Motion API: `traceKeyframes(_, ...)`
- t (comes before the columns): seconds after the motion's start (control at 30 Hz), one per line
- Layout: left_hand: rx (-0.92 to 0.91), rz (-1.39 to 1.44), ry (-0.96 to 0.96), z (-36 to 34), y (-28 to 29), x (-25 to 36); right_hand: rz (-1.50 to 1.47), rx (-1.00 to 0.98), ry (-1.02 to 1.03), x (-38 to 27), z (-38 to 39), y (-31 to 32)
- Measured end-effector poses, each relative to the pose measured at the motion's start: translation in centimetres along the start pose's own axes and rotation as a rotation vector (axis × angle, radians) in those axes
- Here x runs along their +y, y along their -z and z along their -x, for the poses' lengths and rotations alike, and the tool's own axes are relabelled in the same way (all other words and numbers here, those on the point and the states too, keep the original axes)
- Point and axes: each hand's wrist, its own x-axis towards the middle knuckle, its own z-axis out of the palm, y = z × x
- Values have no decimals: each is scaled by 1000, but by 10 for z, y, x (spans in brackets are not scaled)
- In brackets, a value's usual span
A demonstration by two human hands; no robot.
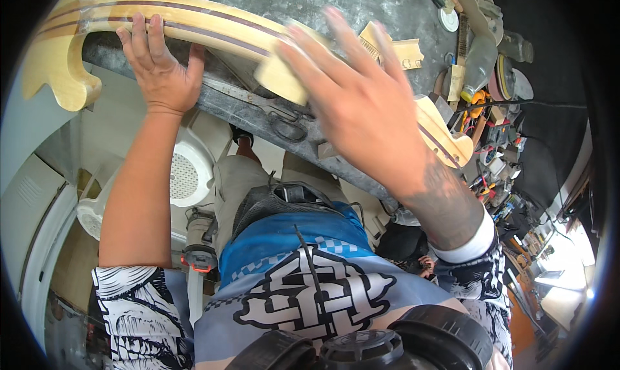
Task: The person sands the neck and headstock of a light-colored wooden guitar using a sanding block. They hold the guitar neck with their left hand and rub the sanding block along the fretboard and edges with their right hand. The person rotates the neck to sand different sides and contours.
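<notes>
A long pale wooden instrument neck [221, 33] with dark stripes runs along the bench edge, joined to a shaped body [51, 79] at left; its headstock [452, 147] with holes shows at right. My left hand [165, 76] holds the neck, fingers over its top and thumb at the near edge. Farther right, my right hand [361, 105] is blurred by motion over the neck, holding a pale flat block [281, 79] whose far side is hidden under the fingers.
The grey bench [258, 124] carries wood scraps [407, 53], bottles [481, 66], round discs [513, 79] and many tools [494, 170] along the right. A white plastic chair [187, 170] and a canister-like machine [200, 237] stand below. A black respirator [361, 347] sits at the lower edge.
</notes>
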Motion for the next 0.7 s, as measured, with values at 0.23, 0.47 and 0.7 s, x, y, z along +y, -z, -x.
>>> traceKeyframes(0.23, 8, 17, 9, -1, -3, 1, 5, -91, -70, 2, 38, 15)
traceKeyframes(0.47, 25, -10, 8, 4, 2, -9, 0, -107, 69, 4, 8, 12)
traceKeyframes(0.7, -1, 18, -5, 0, 5, -8, -32, -75, 49, 0, 17, 10)
